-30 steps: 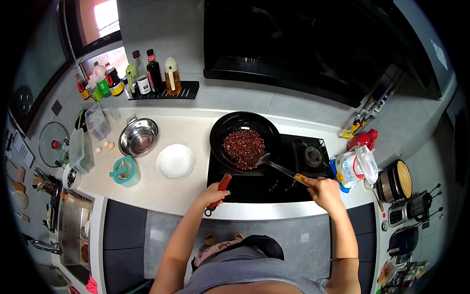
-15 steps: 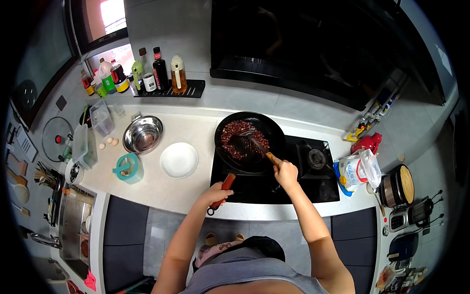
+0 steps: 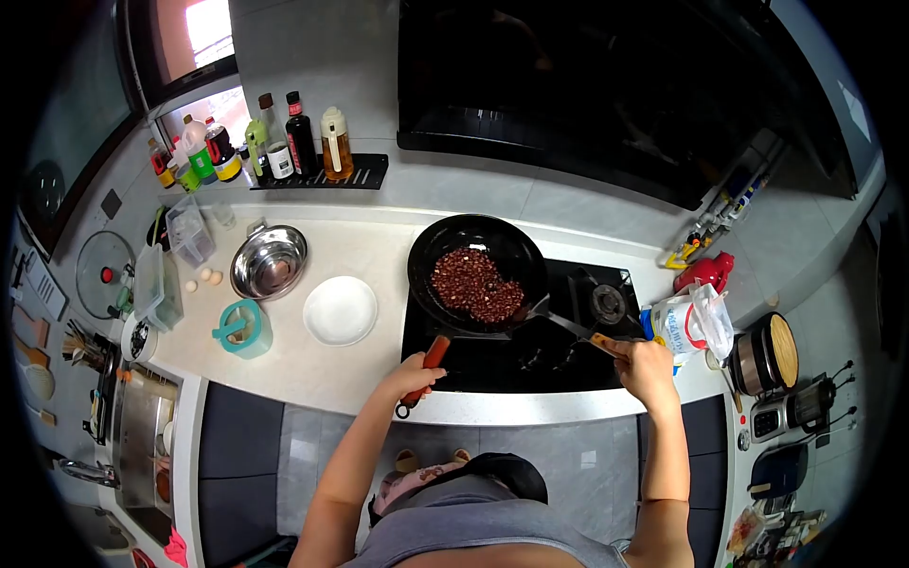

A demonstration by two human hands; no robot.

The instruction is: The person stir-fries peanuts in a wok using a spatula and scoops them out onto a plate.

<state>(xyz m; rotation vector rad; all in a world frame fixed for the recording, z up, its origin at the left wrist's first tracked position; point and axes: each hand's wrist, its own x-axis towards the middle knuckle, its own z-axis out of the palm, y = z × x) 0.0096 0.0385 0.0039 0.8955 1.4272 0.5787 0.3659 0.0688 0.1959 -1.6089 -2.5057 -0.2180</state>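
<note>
Hands (image 3: 411, 375), wok (image 3: 456, 237), reddish pieces, possibly peanuts (image 3: 473, 282)

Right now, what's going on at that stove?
A person is working red-brown beans or nuts in a black wok. Their left hand grips the wok's handle; their right hand holds a spatula, its blade at the wok's right side. A white bowl sits on the counter, left of the stove.

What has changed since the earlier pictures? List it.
The right hand drew the spatula from mid-pan back to the right-hand rim of the pan. The reddish-brown pieces, pushed apart mid-stir, lie together again. Nothing was let go. The left hand still grips the pan handle.
</note>
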